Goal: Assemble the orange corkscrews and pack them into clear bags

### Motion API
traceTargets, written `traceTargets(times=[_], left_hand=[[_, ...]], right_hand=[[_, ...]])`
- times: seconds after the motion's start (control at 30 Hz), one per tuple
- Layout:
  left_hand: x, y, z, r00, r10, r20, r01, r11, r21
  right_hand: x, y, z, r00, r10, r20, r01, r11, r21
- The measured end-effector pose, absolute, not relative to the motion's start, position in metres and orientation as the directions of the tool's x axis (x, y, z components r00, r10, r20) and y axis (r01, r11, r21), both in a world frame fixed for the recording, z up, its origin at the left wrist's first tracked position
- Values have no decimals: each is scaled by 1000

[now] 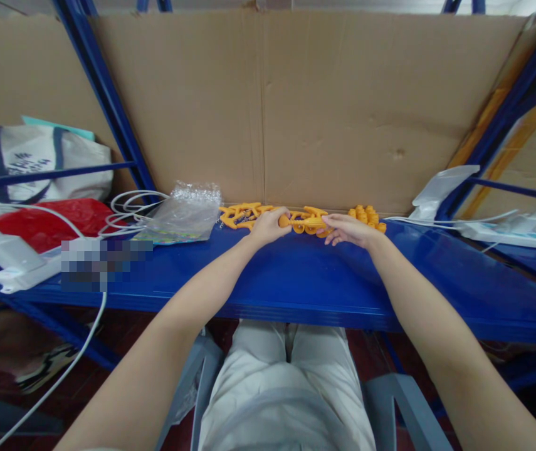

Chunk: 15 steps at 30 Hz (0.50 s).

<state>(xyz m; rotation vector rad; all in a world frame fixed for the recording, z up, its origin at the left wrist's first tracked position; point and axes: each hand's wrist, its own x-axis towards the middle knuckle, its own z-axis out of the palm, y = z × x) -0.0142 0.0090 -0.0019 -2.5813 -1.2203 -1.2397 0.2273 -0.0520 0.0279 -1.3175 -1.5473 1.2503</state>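
My left hand (269,227) is closed on the rounded end of an orange plastic piece (306,222) near the back of the blue shelf. At the other end of that piece, my right hand (348,230) pinches it between thumb and forefinger, its lower fingers loosely curled. Round orange parts show just below the piece, between the hands; whether they are joined to it I cannot tell. Beside my left hand lie branching orange plastic parts (237,217). Stacked knobbly orange parts (367,217) stand just behind my right wrist.
A clear plastic bag (185,216) lies left of the orange parts. Further left are white cables, a red bag (56,219) and a white power strip (27,272). Cardboard (333,113) closes off the back. Another power strip (516,232) sits at right, near blue rack posts.
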Motion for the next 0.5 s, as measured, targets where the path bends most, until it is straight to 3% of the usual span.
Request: traceTargets(times=[0.3,0.5], left_hand=[[-15,9,-2,372,644,668,673,-683,284],[-14,8,-3,374,627,683,662,-697,277]], right_hand=[[233,-50,25,-254,967,20,301,99,-948],[231,-54,28,-248,969,9,290,83,-953]])
